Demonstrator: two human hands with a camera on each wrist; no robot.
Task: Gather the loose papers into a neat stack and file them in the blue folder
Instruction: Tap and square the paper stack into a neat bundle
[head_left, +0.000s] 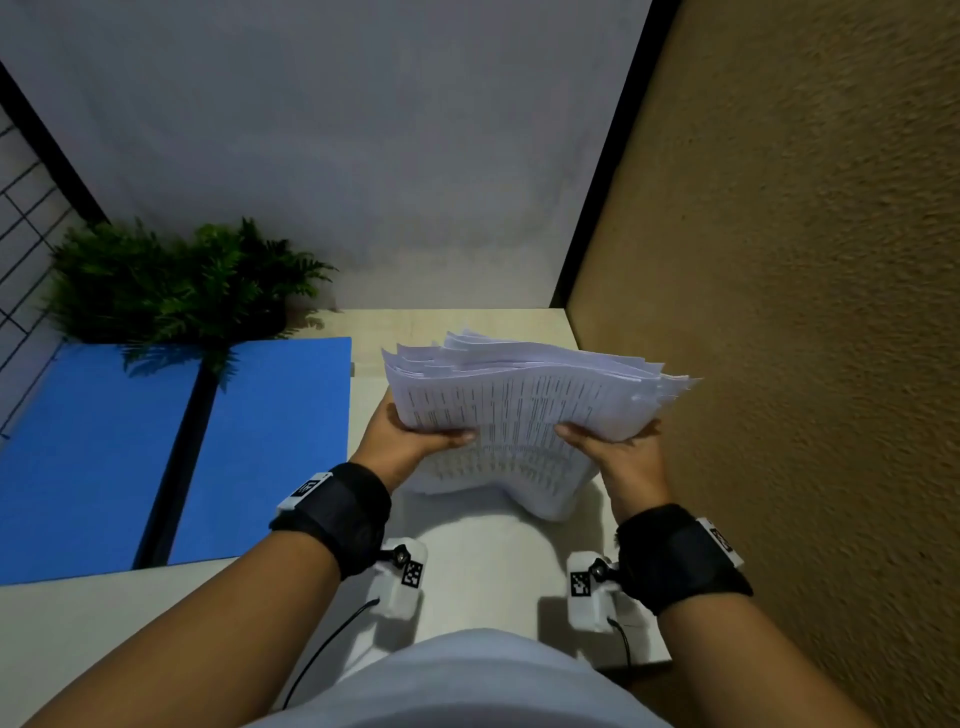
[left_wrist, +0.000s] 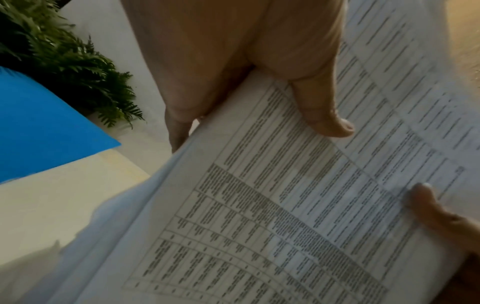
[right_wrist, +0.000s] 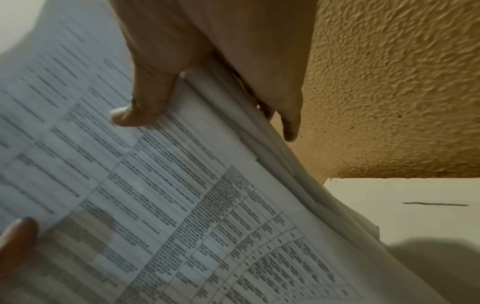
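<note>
Papers (head_left: 519, 410), a floppy, uneven sheaf, sagged above the tabletop (head_left: 467, 571) right of the blue folder (head_left: 270, 441) while your left hand (head_left: 410, 441) and right hand (head_left: 618, 452) pinched opposite side edges, thumbs on top.

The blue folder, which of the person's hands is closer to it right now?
Left. The left hand grips the paper stack just beside the blue folder; the right hand holds the stack's far side.
</note>
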